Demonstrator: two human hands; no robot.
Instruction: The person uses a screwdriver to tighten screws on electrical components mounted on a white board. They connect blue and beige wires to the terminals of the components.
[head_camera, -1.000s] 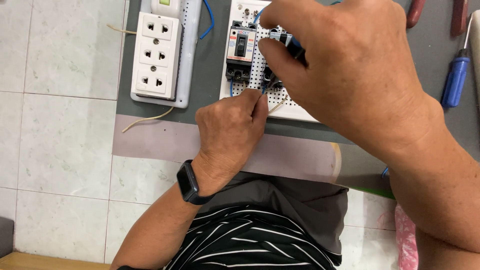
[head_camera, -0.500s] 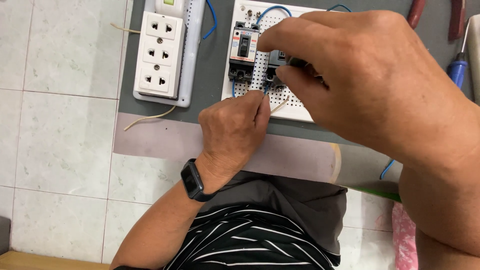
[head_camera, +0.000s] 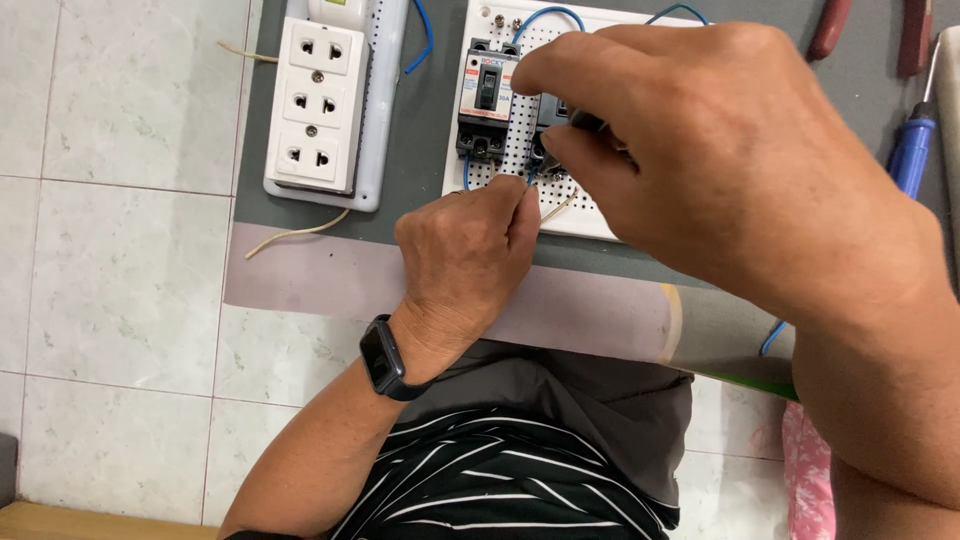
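The left hand (head_camera: 465, 255) is pinching a thin blue wire (head_camera: 530, 178) between thumb and forefinger, fingers closed tight, right at the lower edge of the white pegboard (head_camera: 590, 215). The wire is running up from that pinch to the black breaker (head_camera: 487, 100) mounted on the board. The right hand (head_camera: 730, 160) is hovering just above, fingertips closing on a small dark part I cannot make out. A white socket strip (head_camera: 315, 100) is lying well to the left.

A grey mat (head_camera: 420, 130) carries a white socket strip (head_camera: 320, 100), perforated board (head_camera: 590, 215) and blue-handled screwdriver (head_camera: 910, 155).
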